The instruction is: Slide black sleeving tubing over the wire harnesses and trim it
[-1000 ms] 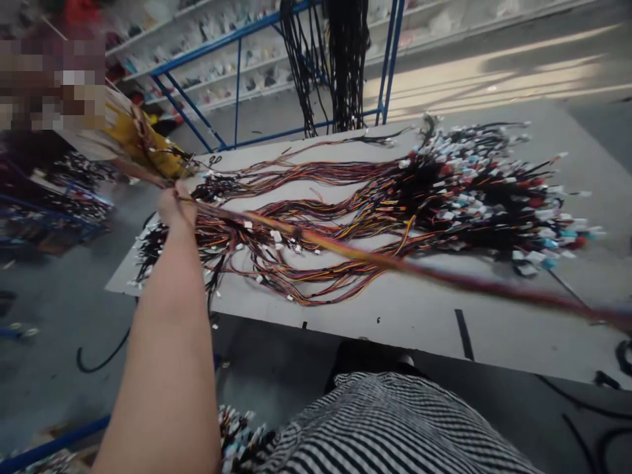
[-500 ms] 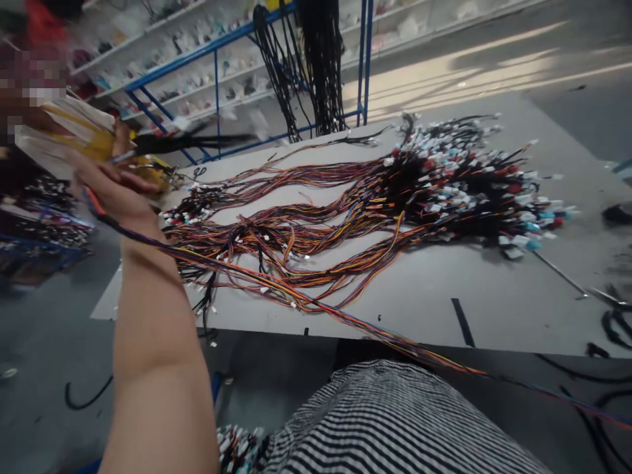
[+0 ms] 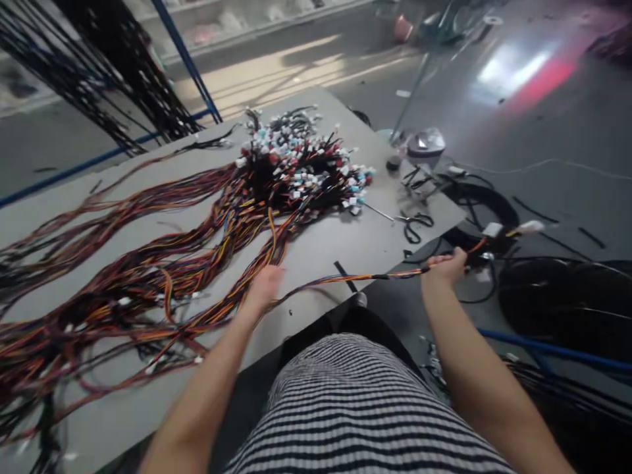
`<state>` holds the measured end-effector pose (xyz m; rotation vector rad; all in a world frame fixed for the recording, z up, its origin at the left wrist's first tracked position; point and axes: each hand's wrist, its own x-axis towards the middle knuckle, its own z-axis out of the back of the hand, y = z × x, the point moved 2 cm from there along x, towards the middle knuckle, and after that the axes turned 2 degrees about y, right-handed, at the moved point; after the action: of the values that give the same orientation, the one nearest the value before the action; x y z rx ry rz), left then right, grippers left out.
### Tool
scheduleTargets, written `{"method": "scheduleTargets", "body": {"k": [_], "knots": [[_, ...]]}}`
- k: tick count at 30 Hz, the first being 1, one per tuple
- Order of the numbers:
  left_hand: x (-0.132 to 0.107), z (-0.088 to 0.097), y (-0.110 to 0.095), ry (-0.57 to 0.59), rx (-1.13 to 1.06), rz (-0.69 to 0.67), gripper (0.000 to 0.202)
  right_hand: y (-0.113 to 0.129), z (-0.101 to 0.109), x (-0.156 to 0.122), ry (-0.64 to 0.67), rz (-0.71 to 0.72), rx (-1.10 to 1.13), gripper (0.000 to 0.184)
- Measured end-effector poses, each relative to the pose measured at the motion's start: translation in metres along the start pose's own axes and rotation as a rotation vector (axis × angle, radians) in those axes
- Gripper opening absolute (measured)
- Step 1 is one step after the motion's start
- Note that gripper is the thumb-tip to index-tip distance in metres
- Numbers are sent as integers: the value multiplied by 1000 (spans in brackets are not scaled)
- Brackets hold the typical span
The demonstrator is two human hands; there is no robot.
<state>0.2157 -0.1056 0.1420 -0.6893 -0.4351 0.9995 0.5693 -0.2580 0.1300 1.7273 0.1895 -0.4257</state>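
Observation:
My right hand (image 3: 447, 265) is closed around a wire harness (image 3: 390, 275) near its end, past the table's front edge. White connectors (image 3: 492, 230) and short loose wires stick out beyond that fist. From there the strand of orange, yellow and purple wires runs left to my left hand (image 3: 266, 286), whose blurred fingers look closed on it low over the table. Beside my left hand lie long bundles of similar harnesses (image 3: 197, 257). Their connector ends form a thick pile (image 3: 306, 168) of white, blue and red plugs.
Scissors (image 3: 415, 224) and a thin metal rod (image 3: 379, 212) lie on the grey table (image 3: 316, 263) near its right end. Black cables hang from a blue rack (image 3: 182, 52) behind. Coiled black tubing (image 3: 486, 204) rests on the floor at right.
The view has swung right. My left hand has come back from the far left to near the table's middle. My right hand, out of sight before, now shows holding the harness end.

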Motion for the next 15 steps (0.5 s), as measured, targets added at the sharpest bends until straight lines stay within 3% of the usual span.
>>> {"method": "scheduleTargets", "body": {"k": [3,4,6,7,9,15], "knots": [[38,-136,-73,331,-62,-155,24,-7,-27,25,38,34,52,39],[46,-170,-90,457,-70,-174,28,-8,-37,37,60,68,56,39],[63,-220,-113,691,-88,-147,38,-7,-57,70,100,151,30,37],[74,-238,-119,763,-103,-113,42,-5,-67,91,116,192,2,37],[107,-264,-129,772,-139,-58,45,1,-90,136,140,254,-70,35],[266,-327,-161,533,-107,17,35,27,-197,252,383,431,-375,35]]}}
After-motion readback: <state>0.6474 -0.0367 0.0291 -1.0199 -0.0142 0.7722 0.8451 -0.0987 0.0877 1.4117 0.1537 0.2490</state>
